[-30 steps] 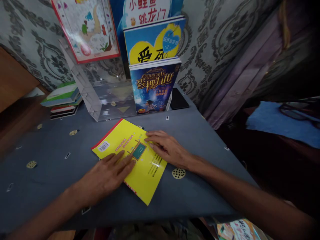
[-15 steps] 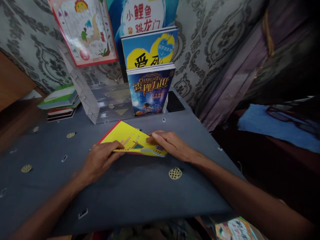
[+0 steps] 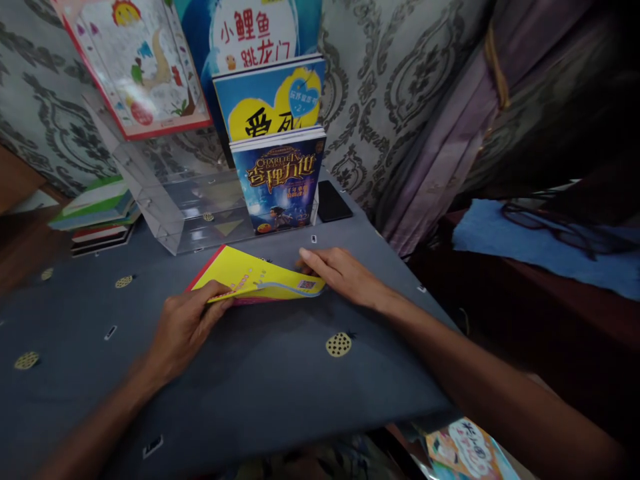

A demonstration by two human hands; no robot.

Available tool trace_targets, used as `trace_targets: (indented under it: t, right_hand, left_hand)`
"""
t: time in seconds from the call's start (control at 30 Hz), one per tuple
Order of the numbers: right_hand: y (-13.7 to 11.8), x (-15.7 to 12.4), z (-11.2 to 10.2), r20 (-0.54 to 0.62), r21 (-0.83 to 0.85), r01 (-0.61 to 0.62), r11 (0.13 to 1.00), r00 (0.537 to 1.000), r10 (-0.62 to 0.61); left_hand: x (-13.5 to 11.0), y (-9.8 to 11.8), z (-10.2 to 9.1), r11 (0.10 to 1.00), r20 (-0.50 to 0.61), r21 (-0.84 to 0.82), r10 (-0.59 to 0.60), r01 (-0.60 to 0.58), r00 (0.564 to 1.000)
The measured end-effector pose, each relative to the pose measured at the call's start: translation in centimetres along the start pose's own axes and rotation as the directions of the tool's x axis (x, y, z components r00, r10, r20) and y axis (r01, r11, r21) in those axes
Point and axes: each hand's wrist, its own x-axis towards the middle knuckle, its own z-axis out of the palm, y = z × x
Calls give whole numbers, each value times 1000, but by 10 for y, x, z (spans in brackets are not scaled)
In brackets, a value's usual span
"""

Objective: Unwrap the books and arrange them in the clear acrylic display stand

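Note:
A thin yellow book [image 3: 250, 277] with a red spine is tilted up off the grey table cloth [image 3: 260, 380], its near edge raised. My left hand [image 3: 183, 323] is closed on the book's near left edge, thumb on top. My right hand [image 3: 343, 273] grips its right end, fingers curled against the edge. Just behind the book, a dark blue picture book [image 3: 277, 177] stands in a clear acrylic stand [image 3: 165, 207], with a blue-and-yellow book [image 3: 270, 97] behind it.
A stack of books [image 3: 97, 213] lies at the back left. A black phone [image 3: 333, 200] rests beside the stand. Patterned wallpaper and a purple curtain [image 3: 440, 133] close the back and right. The table's right edge drops to a dark area with a blue cloth [image 3: 530, 240].
The yellow book lay flat under both flat hands; both hands have since gripped its edges and lifted its near side. The view has shifted, so everything sits further left.

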Motion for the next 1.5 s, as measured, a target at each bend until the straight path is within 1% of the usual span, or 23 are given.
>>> trace_targets:
  t: [0.1,0.17,0.23,0.33,0.43,0.53,0.67,0.77,0.87,0.93,1.0,1.1,1.23,1.3,1.4,1.5]
  right_hand:
    - [4,1,-1,51,28,-85,996,995,83]
    - [7,3,1,78,98,-107,989,992,100]
    - [11,4,3,89,171,-113,979,991,99]
    - [18,7,6,108,244,-133,961,988,110]
    - [21,9,9,115,251,-125,960,988,98]
    - [21,10,11,119,263,-100,960,990,71]
    - [21,10,11,106,265,-88,960,992,62]
    - [22,10,12,95,252,-75,965,994,52]
    - [24,9,14,41,226,-50,973,998,42]
    - [25,10,16,-11,226,-39,973,999,43]
    - [27,11,18,-53,276,-39,961,997,55]
    - [29,13,20,-93,398,-55,916,991,100]
    - [29,13,18,-60,501,-111,858,985,162]
    - [27,13,16,-23,523,-121,844,987,156]
    - [25,11,14,21,525,-117,843,992,125]
    - [22,10,13,38,534,-121,837,992,119]
  left_hand:
    - [-5,-3,2,996,-20,41,77,-76,997]
    - [-11,-7,4,984,-12,74,164,-163,986]
    - [-18,-12,7,959,15,117,256,-256,966]
    - [-28,-17,12,901,105,207,368,-382,924]
    - [-36,-18,15,845,219,289,400,-451,890]
    - [-40,-17,16,816,254,349,391,-461,885]
    - [-41,-15,18,784,242,384,424,-488,873]
    - [-41,-14,18,780,248,382,431,-496,868]
    - [-42,-11,19,781,267,388,414,-490,871]
    - [-44,-8,22,765,286,420,400,-489,871]
    - [-44,-2,25,744,297,468,376,-477,878]
    - [-41,9,30,720,307,512,356,-468,883]
    - [-34,19,31,699,328,520,366,-490,871]
    - [-33,20,31,695,317,523,380,-494,869]
    - [-35,18,34,683,267,530,428,-503,863]
    - [-39,14,38,687,239,527,446,-501,863]
